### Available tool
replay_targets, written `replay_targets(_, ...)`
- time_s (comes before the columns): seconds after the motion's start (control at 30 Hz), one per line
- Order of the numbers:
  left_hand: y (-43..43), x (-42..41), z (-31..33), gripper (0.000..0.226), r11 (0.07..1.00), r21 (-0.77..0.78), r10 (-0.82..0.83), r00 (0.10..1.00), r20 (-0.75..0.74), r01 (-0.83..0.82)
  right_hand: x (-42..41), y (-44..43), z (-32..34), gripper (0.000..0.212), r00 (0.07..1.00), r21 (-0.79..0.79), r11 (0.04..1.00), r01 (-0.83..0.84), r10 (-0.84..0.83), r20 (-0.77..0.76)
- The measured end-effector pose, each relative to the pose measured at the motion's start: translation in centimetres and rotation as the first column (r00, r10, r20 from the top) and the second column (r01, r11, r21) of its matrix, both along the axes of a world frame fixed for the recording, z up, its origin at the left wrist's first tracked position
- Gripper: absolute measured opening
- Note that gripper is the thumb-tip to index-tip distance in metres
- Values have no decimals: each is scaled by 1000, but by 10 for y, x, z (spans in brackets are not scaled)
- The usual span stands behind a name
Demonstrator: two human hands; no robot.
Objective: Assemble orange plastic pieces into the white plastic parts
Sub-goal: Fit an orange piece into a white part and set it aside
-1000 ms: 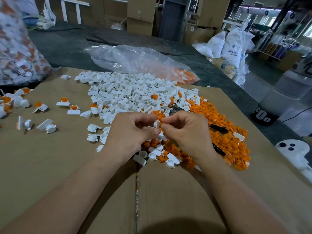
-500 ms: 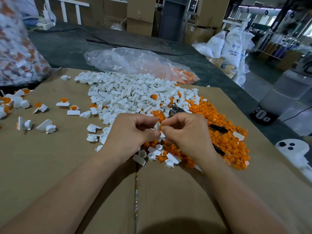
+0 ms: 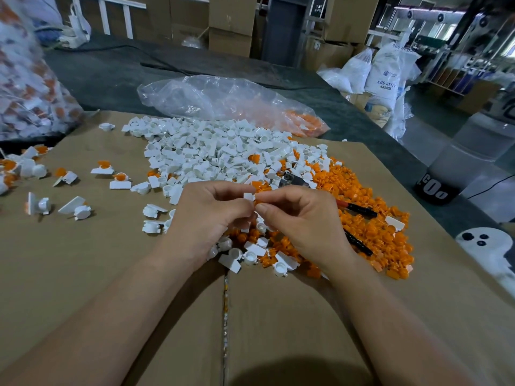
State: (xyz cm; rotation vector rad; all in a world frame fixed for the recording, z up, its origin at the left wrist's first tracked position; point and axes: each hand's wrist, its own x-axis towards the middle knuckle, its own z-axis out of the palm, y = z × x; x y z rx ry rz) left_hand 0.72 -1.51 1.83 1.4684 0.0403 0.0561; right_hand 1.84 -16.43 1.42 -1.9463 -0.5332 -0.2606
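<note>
My left hand (image 3: 207, 215) pinches a small white plastic part (image 3: 249, 196) between thumb and fingers. Against it my right hand (image 3: 299, 218) pinches an orange piece (image 3: 257, 202), mostly hidden by the fingertips. Both hands meet above the cardboard sheet (image 3: 111, 274), just in front of a heap of white parts (image 3: 217, 154). A heap of orange pieces (image 3: 370, 215) spreads to the right of my right hand. Several assembled white-and-orange units (image 3: 106, 167) lie scattered at the left.
Black-handled pliers (image 3: 359, 211) lie half buried in the orange heap. A clear plastic bag (image 3: 223, 104) with some orange pieces lies behind the heaps. A full bag of assembled parts (image 3: 25, 87) stands far left. A white ghost-shaped object (image 3: 487, 246) sits at the right edge.
The hands have stayed together in the same spot; the fingers have shifted slightly and the white part's flat tab now shows above the fingertips.
</note>
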Motion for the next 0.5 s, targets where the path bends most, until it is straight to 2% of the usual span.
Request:
replay_targets(0.07, 0, 0, 0, 20, 1000, 9, 8, 1000, 16, -8, -1, 1, 0, 26, 999, 17, 1000, -25, 25, 44)
replay_targets(0.17, 0, 0, 2, 20, 1000, -18, 22, 1000, 11, -22, 1, 1, 0, 33, 988, -47, 997, -59, 65, 141)
replay_targets(0.5, 1, 1, 1, 16, 994, -107, -41, 998, -45, 36, 6, -5, 1, 19, 954, -154, 988, -31, 75, 290)
